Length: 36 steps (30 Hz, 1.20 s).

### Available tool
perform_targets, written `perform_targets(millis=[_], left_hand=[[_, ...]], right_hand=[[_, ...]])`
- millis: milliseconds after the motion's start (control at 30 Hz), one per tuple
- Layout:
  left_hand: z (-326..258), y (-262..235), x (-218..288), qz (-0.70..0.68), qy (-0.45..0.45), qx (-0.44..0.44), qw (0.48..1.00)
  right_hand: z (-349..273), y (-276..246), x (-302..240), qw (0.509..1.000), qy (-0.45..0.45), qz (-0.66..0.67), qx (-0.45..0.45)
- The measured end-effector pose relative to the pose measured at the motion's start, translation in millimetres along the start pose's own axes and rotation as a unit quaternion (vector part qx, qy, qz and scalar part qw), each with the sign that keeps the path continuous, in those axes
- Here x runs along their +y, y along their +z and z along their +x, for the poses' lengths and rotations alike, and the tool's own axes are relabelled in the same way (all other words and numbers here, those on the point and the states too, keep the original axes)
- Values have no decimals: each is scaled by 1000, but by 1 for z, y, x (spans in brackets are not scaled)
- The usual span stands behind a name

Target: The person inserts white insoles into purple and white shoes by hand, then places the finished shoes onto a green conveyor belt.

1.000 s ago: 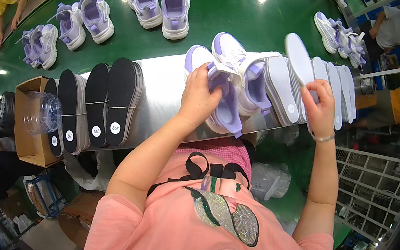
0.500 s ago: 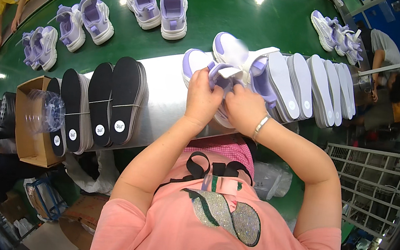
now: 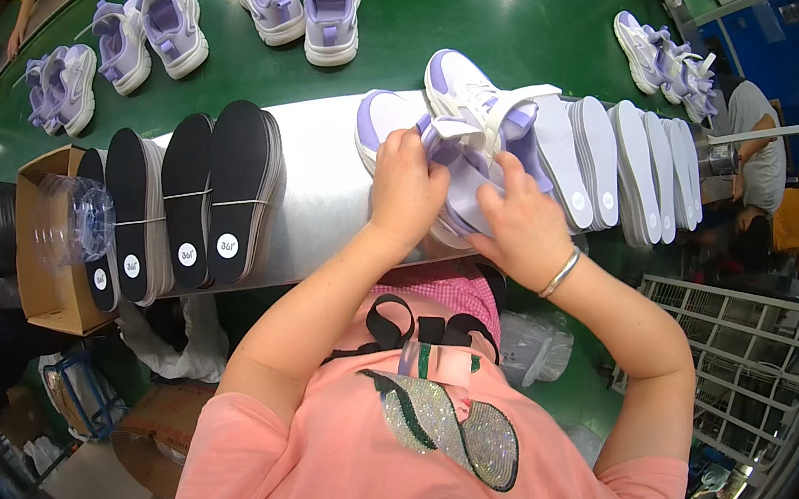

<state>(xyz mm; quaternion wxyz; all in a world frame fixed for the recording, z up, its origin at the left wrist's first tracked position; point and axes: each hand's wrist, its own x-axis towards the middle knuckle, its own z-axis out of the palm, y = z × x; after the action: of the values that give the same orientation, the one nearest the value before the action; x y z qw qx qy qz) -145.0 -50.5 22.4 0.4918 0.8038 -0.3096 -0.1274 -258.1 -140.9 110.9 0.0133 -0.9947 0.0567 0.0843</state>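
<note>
A white and lavender sneaker (image 3: pixel 378 129) is between my hands on the metal shelf, its toe pointing away to the left. My left hand (image 3: pixel 408 188) is closed around the left side of its collar. My right hand (image 3: pixel 526 228) pinches the lavender edge at the right of the shoe opening, with thumb and forefinger bent. Part of the inside is hidden by my fingers. Just behind, a matching sneaker (image 3: pixel 454 77) lies against the first, its pale strap sticking out to the right.
Stacks of white insoles (image 3: pixel 584 163) lie right of the shoes; banded black insoles (image 3: pixel 239 183) are at left, beside a cardboard box (image 3: pixel 46 289) with clear plastic. Several more sneakers (image 3: pixel 330 8) stand on the green table (image 3: pixel 411 9). A wire rack (image 3: pixel 738 365) is at right. Other people are beyond.
My right hand has moved right and nearer to me, away from the middle of the shoe opening, and its fingers have spread wider. The left hand keeps its hold on the collar.
</note>
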Motion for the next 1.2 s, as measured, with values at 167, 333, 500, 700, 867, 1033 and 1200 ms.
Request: perform_targets(millis=[167,333,500,700,867,1033,1200], left_hand=[[3,-2,3,-1,-12,-14,1000],[1,1,0,-18,6,-4,1000],[-2,3,-3,-70,15,-14,997],[-5,5,-2,-96,-8,-13,995],[0,12,-9,-108,-21,-14,994],[0,13,-6,-103,-5,-2,995],[3,13,0,-75,7,-7,997]], right_hand=[[5,-20,5,988,18,-56,-141],[21,-1,3,996,-38,-24,-81],[37,47,7,997,-61,24,-49],[58,31,6,973,0,90,-210],[80,22,10,928,-108,22,-357],[79,10,-2,936,46,62,-344],[71,13,9,934,7,29,-356]])
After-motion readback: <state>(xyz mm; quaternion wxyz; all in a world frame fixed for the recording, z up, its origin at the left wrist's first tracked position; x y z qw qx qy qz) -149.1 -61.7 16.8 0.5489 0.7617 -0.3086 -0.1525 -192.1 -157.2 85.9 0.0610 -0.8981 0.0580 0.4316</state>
